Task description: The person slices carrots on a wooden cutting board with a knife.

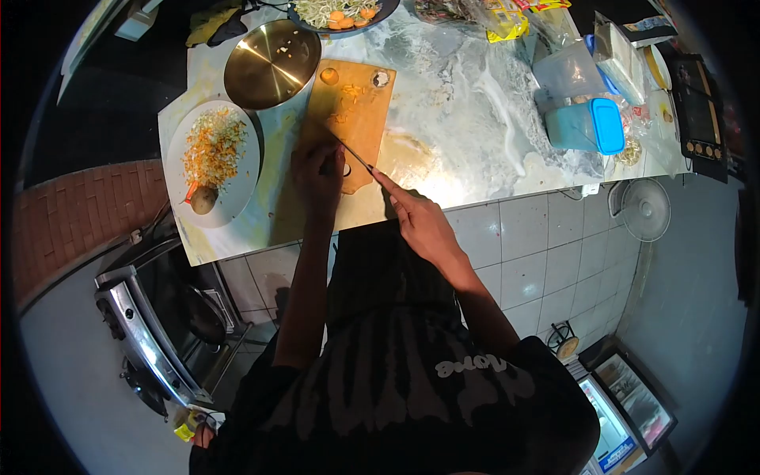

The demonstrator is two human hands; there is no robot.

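Note:
My right hand [423,226] grips a knife [358,157], index finger stretched along it, blade pointing up and left over the wooden cutting board [372,119]. My left hand [318,170] is at the board's left edge, close to the blade. It is dark and blurred, so its grip cannot be made out. Orange shreds [348,96] lie on the board, with a round orange piece [328,76] and a small whitish round thing [381,78] at its far end. Left of the board, a white plate [178,146] carries chopped white and orange vegetables [214,150] and a round brownish thing [203,200].
A shiny metal bowl [273,67] stands behind the plate. Farther back, a dark pan [305,17] holds bean sprouts and orange pieces. A blue-lidded container [606,127] and plastic bags are on the right. The marble-patterned table [467,150] ends just before my body.

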